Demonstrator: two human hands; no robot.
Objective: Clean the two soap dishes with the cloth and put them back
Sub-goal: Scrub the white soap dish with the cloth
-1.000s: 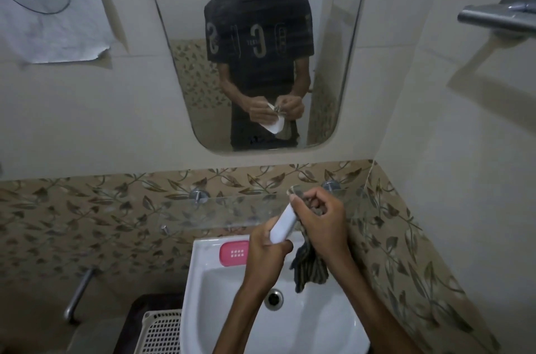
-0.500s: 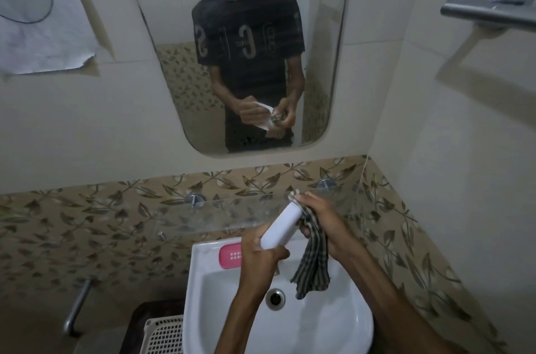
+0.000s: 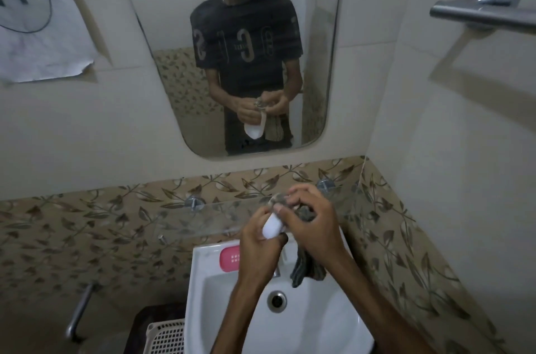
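Above the white sink (image 3: 203,295), my left hand (image 3: 258,246) grips a white soap dish (image 3: 271,228), held on edge. My right hand (image 3: 311,220) presses a dark checked cloth (image 3: 306,266) against the dish's upper end, and the cloth's loose end hangs down over the basin. A pink soap dish (image 3: 229,258) lies on the sink's back rim, just left of my left wrist. The mirror (image 3: 179,86) reflects both hands, the white dish and the cloth.
A glass shelf (image 3: 203,220) on metal pegs runs along the leaf-patterned tiles right behind my hands. A metal towel bar (image 3: 478,14) juts from the right wall. A white plastic basket (image 3: 166,336) and a metal pipe (image 3: 78,313) sit left of the sink.
My hands have drawn closer together. The right hand has bunched the cloth over the top of the white dish, so less of the dish shows.
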